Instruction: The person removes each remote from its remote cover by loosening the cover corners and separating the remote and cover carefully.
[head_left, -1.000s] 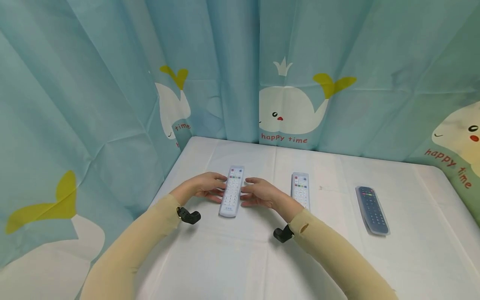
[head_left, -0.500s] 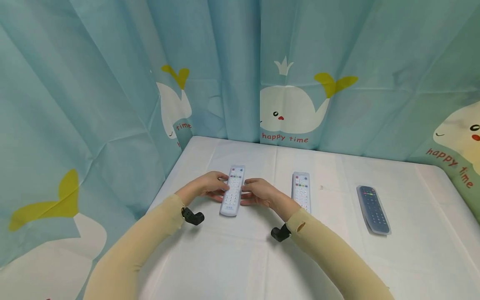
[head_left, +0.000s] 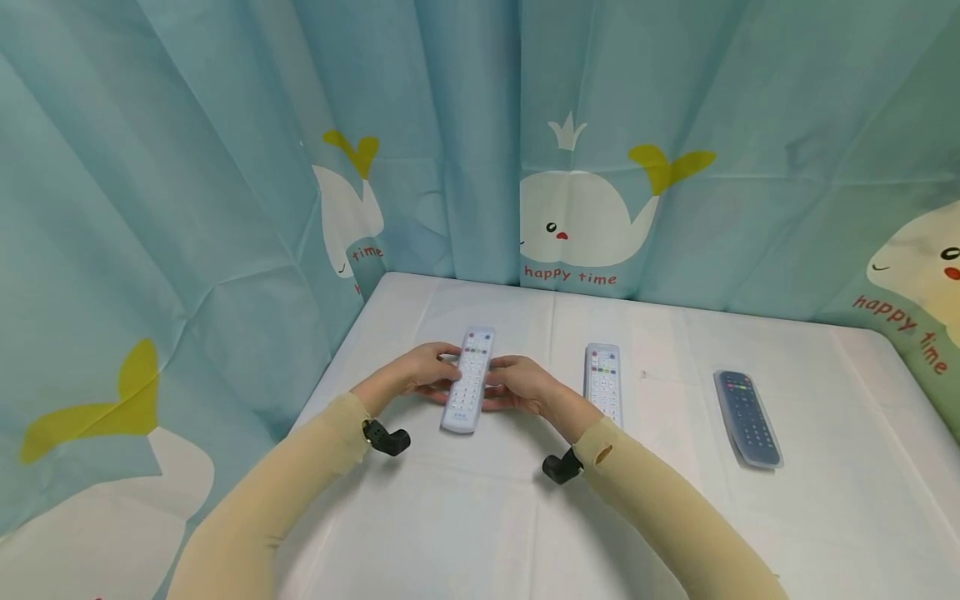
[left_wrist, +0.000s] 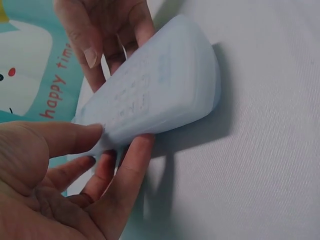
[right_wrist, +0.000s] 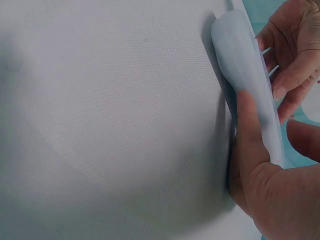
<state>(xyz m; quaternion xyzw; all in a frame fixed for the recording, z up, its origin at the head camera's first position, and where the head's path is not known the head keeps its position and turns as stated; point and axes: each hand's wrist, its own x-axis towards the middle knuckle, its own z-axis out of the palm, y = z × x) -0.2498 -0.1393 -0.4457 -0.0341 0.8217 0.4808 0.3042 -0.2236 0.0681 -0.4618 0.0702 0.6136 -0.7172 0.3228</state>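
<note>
The leftmost remote is held between two hands at the far left part of the desk, left of a second pale remote; whether its near end is touching the desk cannot be told. Its left edge is pinched by the left grip, with the thumb laid at the button face and the fingers set lower along the side. The right grip is only partly closed: fingers are laid against the right side, while the thumb is seen apart from the face in the right wrist view. For steadiness, pressure is best kept light and matched on both edges, with fingers placed opposite one another so that roll is avoided and no buttons are pressed. The button face is turned upward, the end with the red button is pointed far, and the long axis is laid near to far, leaning right at the far end.
</note>
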